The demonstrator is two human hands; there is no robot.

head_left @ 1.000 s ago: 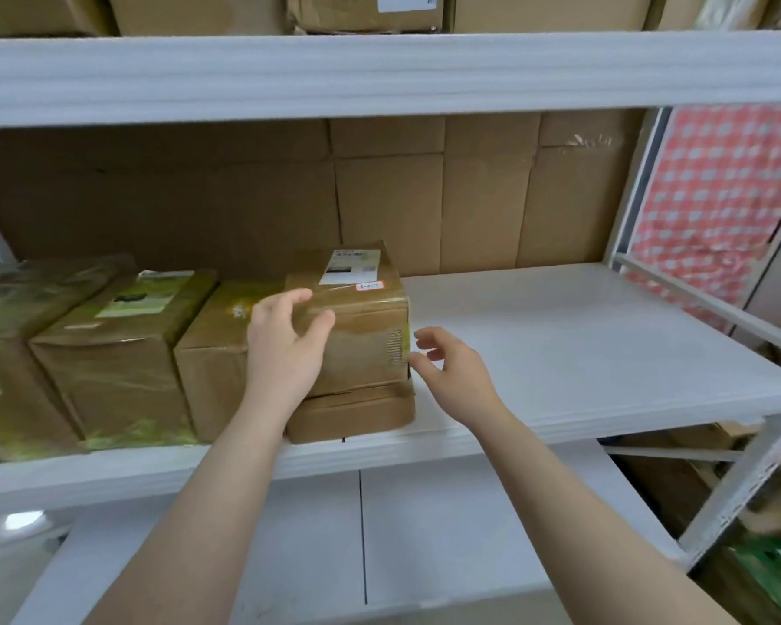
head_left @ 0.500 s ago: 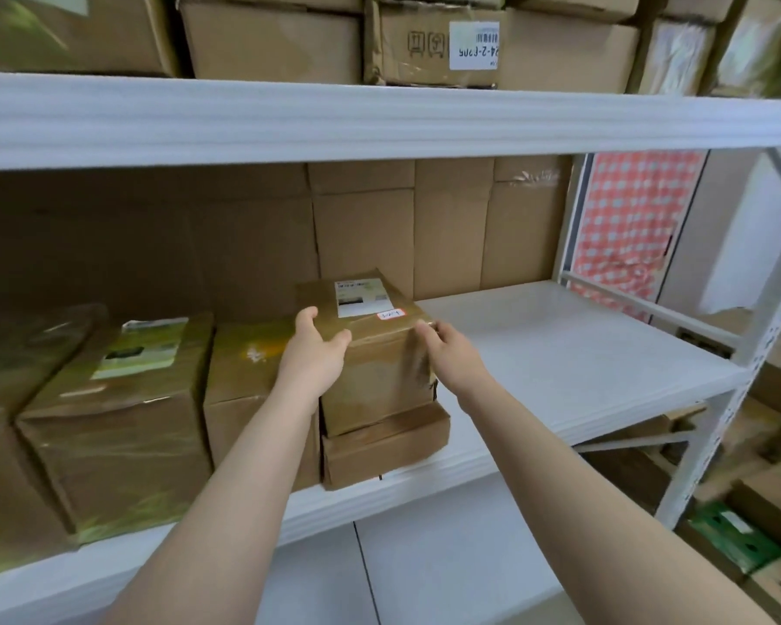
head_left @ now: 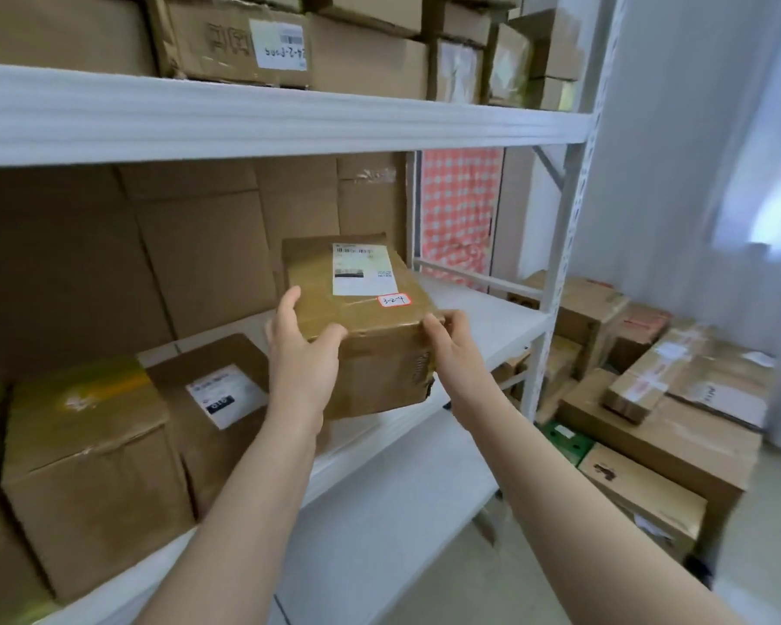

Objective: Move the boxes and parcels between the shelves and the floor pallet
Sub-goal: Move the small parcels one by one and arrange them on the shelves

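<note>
A tape-wrapped brown box (head_left: 366, 336) with a white shipping label and a small red-edged sticker is held in the air, lifted off the white middle shelf (head_left: 483, 327). My left hand (head_left: 301, 354) grips its near left corner, thumb over the top edge. My right hand (head_left: 447, 342) grips its right edge, fingers curled round the corner. A flatter box (head_left: 219, 385) with a white label lies on the shelf just left of it, uncovered. Two more taped boxes (head_left: 91, 466) stand further left on the same shelf.
The shelf above (head_left: 289, 119) carries several cardboard boxes. Flattened cardboard (head_left: 199, 245) lines the back of the middle shelf. A white upright post (head_left: 564, 245) stands at the right. Beyond it, several boxes and parcels (head_left: 650, 412) are stacked low on the floor. A lower shelf (head_left: 379, 512) lies beneath.
Both hands closed on the upper box and lifted it up and to the right, off the flatter box beneath. The view swung right, bringing the floor stack into sight.
</note>
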